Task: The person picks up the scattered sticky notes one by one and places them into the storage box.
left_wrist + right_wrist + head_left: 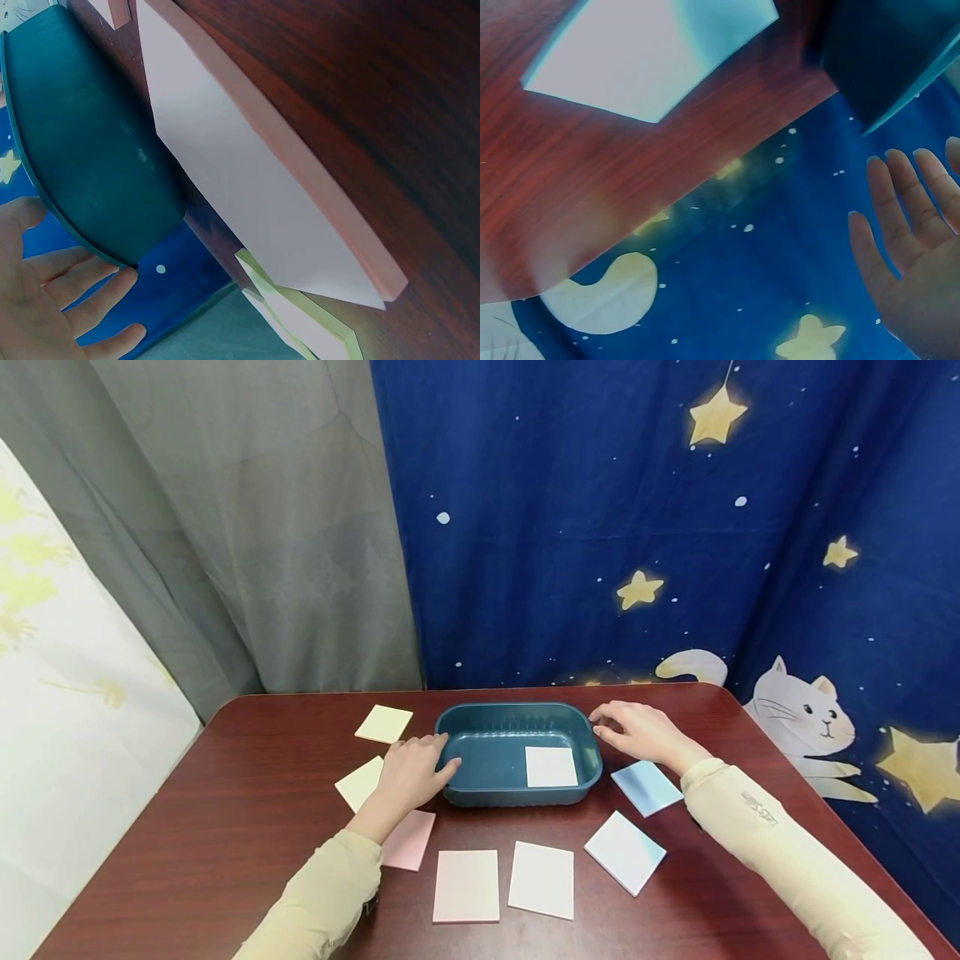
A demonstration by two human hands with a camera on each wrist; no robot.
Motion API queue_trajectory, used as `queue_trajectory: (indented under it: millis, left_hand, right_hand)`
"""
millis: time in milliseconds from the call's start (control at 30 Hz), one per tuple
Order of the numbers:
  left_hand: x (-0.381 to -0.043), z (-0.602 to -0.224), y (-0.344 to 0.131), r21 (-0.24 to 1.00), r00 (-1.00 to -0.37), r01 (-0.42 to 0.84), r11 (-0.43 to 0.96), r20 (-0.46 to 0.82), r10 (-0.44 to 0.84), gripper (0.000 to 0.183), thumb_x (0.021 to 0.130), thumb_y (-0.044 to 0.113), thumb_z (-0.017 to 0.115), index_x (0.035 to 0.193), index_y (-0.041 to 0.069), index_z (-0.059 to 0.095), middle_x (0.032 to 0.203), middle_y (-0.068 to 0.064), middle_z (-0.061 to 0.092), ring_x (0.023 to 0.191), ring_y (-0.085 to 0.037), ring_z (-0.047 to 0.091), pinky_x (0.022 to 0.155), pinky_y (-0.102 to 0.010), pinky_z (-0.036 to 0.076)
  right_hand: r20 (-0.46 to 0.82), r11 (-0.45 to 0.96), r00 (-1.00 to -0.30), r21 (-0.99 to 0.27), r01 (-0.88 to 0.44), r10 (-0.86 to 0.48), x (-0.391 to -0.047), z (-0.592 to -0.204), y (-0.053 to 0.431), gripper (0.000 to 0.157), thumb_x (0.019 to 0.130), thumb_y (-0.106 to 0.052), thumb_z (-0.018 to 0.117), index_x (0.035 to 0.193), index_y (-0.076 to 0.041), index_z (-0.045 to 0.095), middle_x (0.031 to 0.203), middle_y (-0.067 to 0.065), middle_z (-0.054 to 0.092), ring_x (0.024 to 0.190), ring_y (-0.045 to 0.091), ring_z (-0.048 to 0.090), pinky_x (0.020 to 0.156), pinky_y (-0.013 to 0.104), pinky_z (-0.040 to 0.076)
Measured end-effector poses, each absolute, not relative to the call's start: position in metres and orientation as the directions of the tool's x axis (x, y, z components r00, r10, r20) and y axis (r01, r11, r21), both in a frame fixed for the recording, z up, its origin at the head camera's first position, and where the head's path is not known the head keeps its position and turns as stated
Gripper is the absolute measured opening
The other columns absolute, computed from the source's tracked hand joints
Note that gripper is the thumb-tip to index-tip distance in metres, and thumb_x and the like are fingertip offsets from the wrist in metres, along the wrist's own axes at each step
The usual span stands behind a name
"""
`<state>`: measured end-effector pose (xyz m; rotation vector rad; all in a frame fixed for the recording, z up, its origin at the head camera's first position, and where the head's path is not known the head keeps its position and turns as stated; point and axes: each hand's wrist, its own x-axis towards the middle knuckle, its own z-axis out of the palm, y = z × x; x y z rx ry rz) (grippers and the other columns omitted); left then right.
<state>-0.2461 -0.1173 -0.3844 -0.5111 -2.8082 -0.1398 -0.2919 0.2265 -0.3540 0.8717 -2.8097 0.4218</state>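
Note:
A dark teal rectangular basin (487,797) stands on the table with a white sticky-note pad (551,767) lying flat inside, toward its right. At the basin's left rim is my left hand (411,770), fingers loosely extended and thumb reaching over the edge. The left wrist view shows those fingers (105,300) spread beside the rim. My right hand (641,731) hovers by the right rim, fingers relaxed with nothing in them. Below it lies a blue pad (647,788). A pink pad (408,842) and a pale yellow pad (358,783) are partly hidden behind my left hand and wrist.
Another yellow pad (384,723) lies at the back left. Along the front are a light pink pad (466,885), a white pad (542,879) and a pale bluish pad (626,853). A blue star-patterned curtain (540,568) hangs behind the table's far edge.

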Motion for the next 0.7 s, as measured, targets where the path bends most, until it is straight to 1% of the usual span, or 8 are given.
queue_trajectory:
  millis: [133, 400, 567, 700]
  left_hand:
    - [-0.246, -0.384, -0.117, 0.044, -0.895, 0.359, 0.932, 0.298, 0.331, 0.05, 0.084, 0.04, 0.054, 0.117, 0.003, 0.056, 0.107, -0.011, 0.06, 0.092, -0.027, 0.057, 0.079, -0.045, 0.041]
    - [-0.246, -0.385, -0.117, 0.037, -0.895, 0.358, 0.933, 0.298, 0.332, 0.05, 0.084, 0.041, 0.053, 0.117, 0.003, 0.056, 0.107, -0.011, 0.06, 0.091, -0.027, 0.057, 0.079, -0.045, 0.041]
    - [-0.246, -0.386, -0.117, 0.038, -0.896, 0.357, 0.933, 0.298, 0.331, 0.05, 0.084, 0.041, 0.053, 0.117, 0.004, 0.056, 0.107, -0.011, 0.06, 0.091, -0.027, 0.057, 0.079, -0.045, 0.041]
    - [-0.246, -0.386, -0.117, 0.042, -0.896, 0.357, 0.933, 0.298, 0.329, 0.05, 0.084, 0.041, 0.053, 0.117, 0.004, 0.056, 0.107, -0.011, 0.06, 0.091, -0.027, 0.057, 0.079, -0.046, 0.041]
  right_hand:
    - [0.198, 0.811, -0.838, -0.215, -0.544, -0.509, -0.288, -0.358, 0.235, 0.024, 0.084, -0.023, 0.059, 0.103, -0.009, 0.061, 0.096, 0.004, 0.06, 0.085, 0.02, 0.058, 0.071, 0.042, 0.045]
    - [0.057, 0.865, -0.89, -0.215, -0.454, -0.453, -0.284, -0.371, 0.252, 0.037, 0.083, -0.032, 0.059, 0.11, -0.006, 0.058, 0.106, 0.013, 0.056, 0.091, 0.028, 0.055, 0.072, 0.048, 0.042]
    - [0.015, 0.875, -0.899, -0.226, -0.429, -0.437, -0.285, -0.381, 0.264, 0.045, 0.081, -0.035, 0.061, 0.112, -0.004, 0.056, 0.106, 0.014, 0.054, 0.088, 0.029, 0.055, 0.071, 0.048, 0.042]
    - [0.016, 0.865, -0.892, -0.237, -0.442, -0.451, -0.286, -0.386, 0.272, 0.046, 0.079, -0.034, 0.063, 0.112, -0.003, 0.056, 0.103, 0.014, 0.054, 0.082, 0.026, 0.054, 0.069, 0.045, 0.042]
